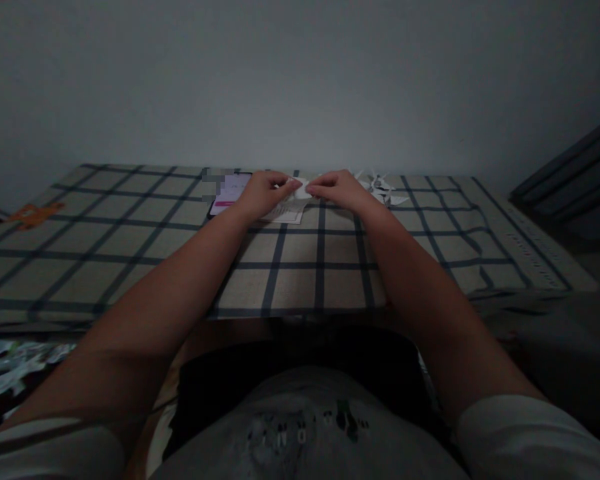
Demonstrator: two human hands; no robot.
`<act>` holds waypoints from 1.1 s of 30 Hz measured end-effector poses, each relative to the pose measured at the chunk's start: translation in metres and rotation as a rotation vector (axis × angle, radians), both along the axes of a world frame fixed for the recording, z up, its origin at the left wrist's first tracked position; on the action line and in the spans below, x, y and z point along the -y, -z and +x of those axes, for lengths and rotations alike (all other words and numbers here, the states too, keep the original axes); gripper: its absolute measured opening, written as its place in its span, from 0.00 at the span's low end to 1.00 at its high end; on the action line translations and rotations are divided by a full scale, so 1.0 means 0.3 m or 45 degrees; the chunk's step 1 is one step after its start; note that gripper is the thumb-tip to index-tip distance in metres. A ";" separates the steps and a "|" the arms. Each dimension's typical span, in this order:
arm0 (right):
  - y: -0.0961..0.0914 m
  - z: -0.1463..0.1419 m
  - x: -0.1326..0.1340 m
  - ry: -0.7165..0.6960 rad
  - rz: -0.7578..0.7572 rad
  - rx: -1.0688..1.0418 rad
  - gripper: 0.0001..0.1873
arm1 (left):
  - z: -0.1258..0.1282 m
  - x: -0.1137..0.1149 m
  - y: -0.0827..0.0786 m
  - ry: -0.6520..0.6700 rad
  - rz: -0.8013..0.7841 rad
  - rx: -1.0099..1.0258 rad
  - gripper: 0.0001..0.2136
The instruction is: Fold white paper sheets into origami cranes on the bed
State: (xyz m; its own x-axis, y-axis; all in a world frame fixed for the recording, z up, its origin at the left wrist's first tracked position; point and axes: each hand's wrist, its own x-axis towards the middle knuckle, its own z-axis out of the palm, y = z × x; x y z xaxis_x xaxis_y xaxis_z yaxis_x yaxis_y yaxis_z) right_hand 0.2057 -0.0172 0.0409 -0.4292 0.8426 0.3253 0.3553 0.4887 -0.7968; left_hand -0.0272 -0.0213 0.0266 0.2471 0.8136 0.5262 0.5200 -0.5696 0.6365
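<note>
Between my two hands is a small piece of white paper [300, 189], pinched at its left side by my left hand [266, 194] and at its right side by my right hand [339, 189]. The fingers of both hands are closed together at the tips. Under and just in front of my left hand lies a printed white sheet [286, 214], partly covered. A phone [229, 191] with a lit screen rests left of my left hand. Beyond my right hand sits a pile of white paper scraps [379, 186].
A checked cloth [300, 273] covers the table, which meets a plain wall at the back. An orange object [36, 215] lies at the far left edge. Below the table at the left are many pale scraps [15, 370]. A dark ribbed object [575, 173] stands at the right.
</note>
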 end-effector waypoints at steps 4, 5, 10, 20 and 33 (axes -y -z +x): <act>0.003 0.001 -0.004 -0.004 0.026 0.065 0.16 | -0.002 -0.006 0.004 -0.019 0.015 -0.059 0.18; 0.003 0.001 -0.005 0.011 0.030 0.079 0.15 | -0.002 -0.007 0.006 -0.028 0.005 -0.068 0.19; 0.006 0.001 -0.010 0.000 0.068 0.127 0.13 | 0.002 -0.005 0.008 0.032 -0.047 -0.012 0.18; 0.001 -0.011 0.001 0.057 0.118 0.168 0.09 | -0.003 -0.036 0.009 0.033 0.151 0.186 0.15; 0.005 -0.014 -0.007 0.095 0.223 0.153 0.06 | -0.008 -0.036 0.001 -0.002 0.132 0.030 0.06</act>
State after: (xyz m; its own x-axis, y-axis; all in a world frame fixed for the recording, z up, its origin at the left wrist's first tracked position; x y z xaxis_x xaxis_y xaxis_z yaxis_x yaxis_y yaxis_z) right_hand 0.2015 -0.0149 0.0393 -0.4122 0.8088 0.4195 0.4833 0.5844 -0.6519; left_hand -0.0295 -0.0104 0.0262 0.2323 0.7550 0.6132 0.5064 -0.6321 0.5864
